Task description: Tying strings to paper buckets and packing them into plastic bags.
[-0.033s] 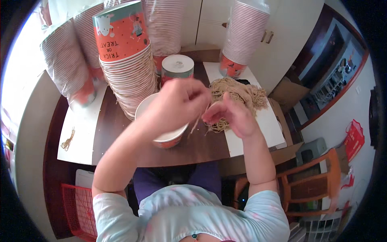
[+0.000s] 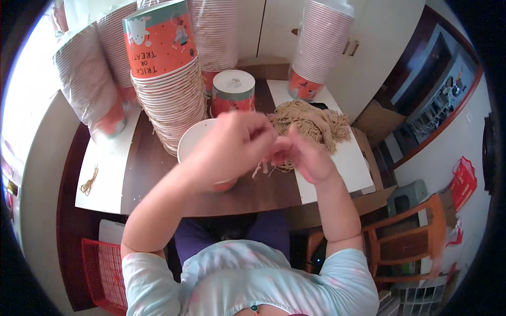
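Note:
My left hand (image 2: 245, 139) is closed in a pinch in the middle of the table, and a thin piece of tan cord (image 2: 256, 171) hangs below its fingers. My right hand (image 2: 311, 155) meets it from the right, fingers bent toward the left fingertips; blur hides whether they grip the cord. Partly behind my left hand and forearm is a paper bucket (image 2: 196, 136), white inside and orange outside. Just beyond my right hand lies a heap of tan cords (image 2: 308, 121).
A tall nested stack of orange paper buckets (image 2: 171, 100) stands upside down at left. Behind it rise plastic-wrapped bucket stacks (image 2: 87, 84), with another wrapped stack (image 2: 321, 45) at back right. A single upturned bucket (image 2: 233, 95) stands beyond my hands. A small cord bundle (image 2: 90, 181) lies at far left.
My right hand has moved slightly left, so its fingers now meet my left hand's. My left hand has lowered a little. The cord end hangs at a different angle.

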The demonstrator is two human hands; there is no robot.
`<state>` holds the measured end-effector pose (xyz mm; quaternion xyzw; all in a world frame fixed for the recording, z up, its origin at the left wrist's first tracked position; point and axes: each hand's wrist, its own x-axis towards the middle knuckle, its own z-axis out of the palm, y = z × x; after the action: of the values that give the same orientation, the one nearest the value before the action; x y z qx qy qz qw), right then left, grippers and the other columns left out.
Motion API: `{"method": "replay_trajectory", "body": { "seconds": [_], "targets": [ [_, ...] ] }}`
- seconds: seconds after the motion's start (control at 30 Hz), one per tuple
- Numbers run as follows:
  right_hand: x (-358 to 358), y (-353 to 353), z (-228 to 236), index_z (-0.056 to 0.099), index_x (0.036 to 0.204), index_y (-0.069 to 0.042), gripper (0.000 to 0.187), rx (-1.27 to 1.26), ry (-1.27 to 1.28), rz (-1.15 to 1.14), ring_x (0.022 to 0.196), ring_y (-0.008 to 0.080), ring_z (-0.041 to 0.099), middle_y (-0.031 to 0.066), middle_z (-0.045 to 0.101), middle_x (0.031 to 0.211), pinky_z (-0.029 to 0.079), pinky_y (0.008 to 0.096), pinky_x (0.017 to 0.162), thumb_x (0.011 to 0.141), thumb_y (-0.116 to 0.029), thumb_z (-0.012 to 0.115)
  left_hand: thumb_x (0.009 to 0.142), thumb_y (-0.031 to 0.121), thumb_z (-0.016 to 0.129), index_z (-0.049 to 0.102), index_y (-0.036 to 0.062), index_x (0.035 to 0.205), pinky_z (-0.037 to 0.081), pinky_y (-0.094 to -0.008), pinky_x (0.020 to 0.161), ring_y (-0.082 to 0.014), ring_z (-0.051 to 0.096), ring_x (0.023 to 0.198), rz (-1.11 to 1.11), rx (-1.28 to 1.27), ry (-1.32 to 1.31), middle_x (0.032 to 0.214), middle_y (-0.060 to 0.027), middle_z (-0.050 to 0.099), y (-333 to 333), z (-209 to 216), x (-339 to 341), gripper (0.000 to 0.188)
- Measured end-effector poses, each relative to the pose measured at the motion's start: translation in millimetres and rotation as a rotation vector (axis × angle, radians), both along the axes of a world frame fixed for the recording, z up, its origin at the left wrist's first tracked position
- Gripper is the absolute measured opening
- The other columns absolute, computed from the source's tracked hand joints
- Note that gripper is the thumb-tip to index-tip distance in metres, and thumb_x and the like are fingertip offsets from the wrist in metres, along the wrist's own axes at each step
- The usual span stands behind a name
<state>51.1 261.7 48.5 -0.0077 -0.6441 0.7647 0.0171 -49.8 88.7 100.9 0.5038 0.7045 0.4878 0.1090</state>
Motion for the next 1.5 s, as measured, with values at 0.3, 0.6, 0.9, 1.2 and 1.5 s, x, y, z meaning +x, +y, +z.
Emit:
{"method": "replay_trajectory", "body": {
  "seconds": [0.3,0.6,0.9,1.2,1.5],
  "targets": [
    [6,-49,-12,0.06,0.097,0.001,0.029,-0.438,-0.037,-0.168,0.072,0.0149,0.062,0.0109,0.064,0.084,0.051,0.0312,0.068,0.098,-0.023,0.045,0.081,0.011,0.062,0.054,0.002,0.071,0.049,-0.0436,0.053,-0.0352,0.059,0.058,0.123,0.132,0.218,0.066,-0.015,0.06,-34,-88,70,0.016],
    [33,-41,-13,0.067,0.089,0.001,0.03,0.079,-0.252,0.547,0.061,0.0047,0.047,-0.0001,0.056,0.07,0.038,0.0197,0.056,0.096,-0.023,0.051,0.096,0.023,0.054,0.057,-0.0013,0.121,0.048,-0.0241,0.07,-0.0096,0.06,0.078,-0.061,0.006,-0.855,0.102,-0.0059,0.067,-96,-86,37,0.036],
    [31,-49,-11,0.067,0.083,0.0,0.029,0.336,-0.201,0.834,0.063,0.0071,0.046,-0.0008,0.057,0.069,0.038,0.024,0.058,0.095,-0.021,0.052,0.096,0.025,0.054,0.054,-0.0018,0.124,0.052,-0.0264,0.069,-0.0138,0.061,0.074,-0.362,0.164,-1.557,0.103,-0.0094,0.065,-82,-129,55,0.039],
    [33,-33,-35,0.061,0.069,-0.001,0.027,0.243,-0.223,0.739,0.061,0.0108,0.048,0.0032,0.056,0.066,0.038,0.0262,0.058,0.089,-0.017,0.052,0.092,0.01,0.059,0.066,-0.002,0.1,0.051,-0.0225,0.066,-0.0088,0.06,0.073,-0.061,0.082,-0.899,0.086,-0.0053,0.066,-94,-116,59,0.016],
    [32,-43,-33,0.055,0.06,0.0,0.032,0.144,-0.177,0.812,0.059,0.0154,0.048,0.0072,0.054,0.063,0.037,0.0292,0.058,0.086,-0.018,0.051,0.091,0.009,0.062,0.064,-0.0013,0.111,0.05,-0.0226,0.065,-0.0077,0.059,0.072,-0.138,0.053,-0.888,0.089,-0.0041,0.066,-90,-124,61,0.023]
  ]
}}
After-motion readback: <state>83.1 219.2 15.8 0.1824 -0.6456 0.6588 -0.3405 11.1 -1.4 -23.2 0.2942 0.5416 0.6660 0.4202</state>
